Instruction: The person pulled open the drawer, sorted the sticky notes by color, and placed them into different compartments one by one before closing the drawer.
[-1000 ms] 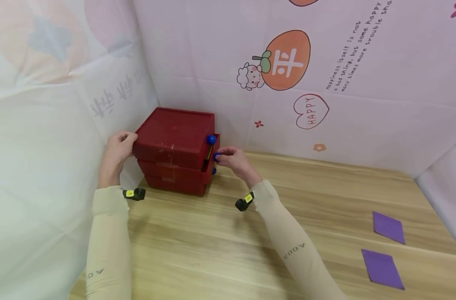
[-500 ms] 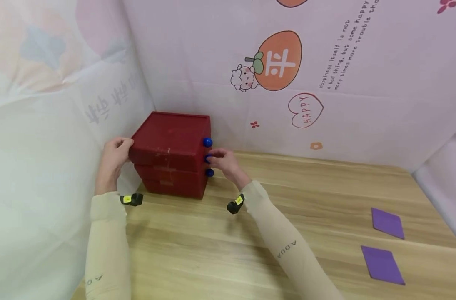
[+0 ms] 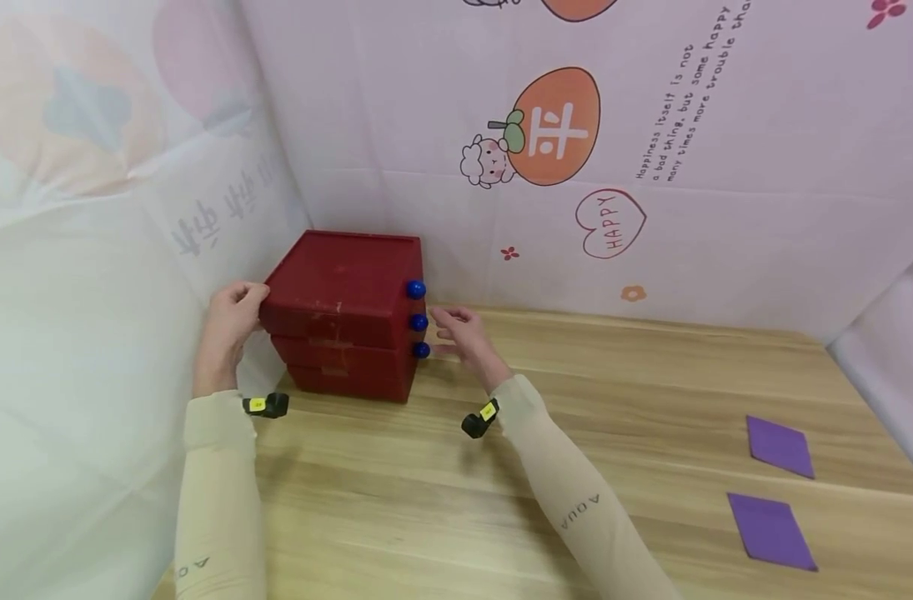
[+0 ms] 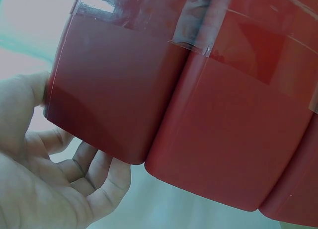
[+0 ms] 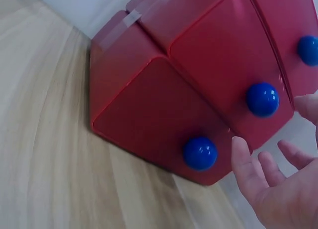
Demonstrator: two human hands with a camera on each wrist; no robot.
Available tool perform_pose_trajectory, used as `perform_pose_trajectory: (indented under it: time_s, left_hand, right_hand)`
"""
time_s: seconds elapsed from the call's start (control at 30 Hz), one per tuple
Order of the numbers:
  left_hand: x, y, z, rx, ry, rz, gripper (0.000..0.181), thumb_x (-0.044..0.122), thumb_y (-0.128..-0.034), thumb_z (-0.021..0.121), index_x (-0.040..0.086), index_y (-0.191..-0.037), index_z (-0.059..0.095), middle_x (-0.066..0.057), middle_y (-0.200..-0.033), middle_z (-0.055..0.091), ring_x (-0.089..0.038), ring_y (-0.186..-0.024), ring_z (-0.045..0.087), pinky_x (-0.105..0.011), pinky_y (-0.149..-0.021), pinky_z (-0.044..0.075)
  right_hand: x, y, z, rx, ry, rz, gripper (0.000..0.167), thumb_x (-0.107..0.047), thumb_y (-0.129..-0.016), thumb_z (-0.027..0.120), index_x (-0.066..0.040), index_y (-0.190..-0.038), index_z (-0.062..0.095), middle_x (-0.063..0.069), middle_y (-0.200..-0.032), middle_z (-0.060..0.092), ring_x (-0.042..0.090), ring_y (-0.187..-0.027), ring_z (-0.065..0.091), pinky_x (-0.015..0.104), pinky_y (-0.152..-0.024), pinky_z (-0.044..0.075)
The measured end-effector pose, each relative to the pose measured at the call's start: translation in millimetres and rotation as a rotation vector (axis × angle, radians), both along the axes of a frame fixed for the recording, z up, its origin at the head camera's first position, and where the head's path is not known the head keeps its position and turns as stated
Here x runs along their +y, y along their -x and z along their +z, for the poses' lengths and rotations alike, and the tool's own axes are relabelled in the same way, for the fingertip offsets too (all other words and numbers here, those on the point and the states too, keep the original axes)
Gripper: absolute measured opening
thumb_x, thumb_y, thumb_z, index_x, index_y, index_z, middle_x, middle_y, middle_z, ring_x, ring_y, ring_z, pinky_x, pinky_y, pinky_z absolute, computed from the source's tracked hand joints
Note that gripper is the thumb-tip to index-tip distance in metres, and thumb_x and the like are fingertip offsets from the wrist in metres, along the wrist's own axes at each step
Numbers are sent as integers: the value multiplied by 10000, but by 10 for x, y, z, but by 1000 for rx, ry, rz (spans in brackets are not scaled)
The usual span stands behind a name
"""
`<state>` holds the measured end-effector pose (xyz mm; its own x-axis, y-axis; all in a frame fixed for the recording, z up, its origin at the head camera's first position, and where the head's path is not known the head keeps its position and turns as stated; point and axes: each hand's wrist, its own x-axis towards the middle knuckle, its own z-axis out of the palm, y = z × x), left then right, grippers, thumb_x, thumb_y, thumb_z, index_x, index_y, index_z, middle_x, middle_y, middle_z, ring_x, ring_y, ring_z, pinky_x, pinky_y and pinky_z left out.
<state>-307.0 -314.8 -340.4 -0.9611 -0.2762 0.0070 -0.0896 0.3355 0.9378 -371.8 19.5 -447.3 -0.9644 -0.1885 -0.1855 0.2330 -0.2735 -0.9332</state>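
My right hand [image 3: 467, 337] is loosely spread, fingers apart and holding nothing, just beside the blue knobs [image 3: 418, 322]. The red drawer unit [image 3: 339, 275] sits between my hands, its three drawers flush. My left hand [image 3: 231, 321] grips the unit's top edge at the back, thumb over the top, fingers curled behind. Close by that hand stands the white cloth wall [image 3: 73, 350]. Rightward from my right hand, the wooden tabletop [image 3: 614, 400] stretches to two purple squares [image 3: 780, 447], well apart from it.
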Motion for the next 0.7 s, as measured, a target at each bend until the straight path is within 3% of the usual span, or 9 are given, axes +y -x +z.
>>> perform_pose_trajectory:
  time_s: [0.1, 0.27, 0.33, 0.5, 0.7]
  left_hand:
    - [7, 3, 3, -8, 4, 5, 232, 349, -988, 462, 158, -1013, 591, 81, -980, 511, -43, -810, 527, -165, -660, 504]
    - [19, 12, 8, -7, 6, 10, 243, 357, -984, 464, 155, -1022, 593, 80, -979, 513, -47, -817, 525, -162, -664, 500]
    - [20, 11, 7, -6, 6, 13, 238, 352, -983, 465, 156, -1019, 594, 81, -971, 516, -44, -812, 527, -162, -663, 499]
    - [15, -8, 0, -15, 14, 16, 229, 355, -984, 458, 170, -1011, 591, 83, -967, 520, -40, -804, 531, -173, -669, 501]
    - [17, -22, -2, -13, 6, 15, 227, 364, -988, 457, 179, -1006, 587, 86, -972, 520, -41, -812, 532, -164, -670, 495]
  right_hand:
    - [47, -7, -55, -24, -37, 14, 441, -206, -933, 660, -16, -1309, 528, 142, -1277, 538, 232, -956, 550, 563, -1039, 440]
    - [71, -7, -172, -80, -70, 36, 492, -140, -954, 611, 5, -1399, 459, 176, -1383, 532, 373, -1189, 526, 509, -1017, 479]
    - [66, -5, -229, -99, -77, 40, 478, -129, -962, 600, -5, -1403, 463, 175, -1397, 534, 364, -1194, 536, 495, -999, 496]
    - [12, -11, -336, -90, -69, 36, 427, -84, -959, 590, 22, -1362, 497, 160, -1289, 602, 247, -943, 585, 470, -924, 545]
    - [-97, -30, -396, -76, -15, 17, 387, -29, -940, 592, 66, -1309, 522, 79, -977, 620, 171, -768, 565, 436, -905, 557]
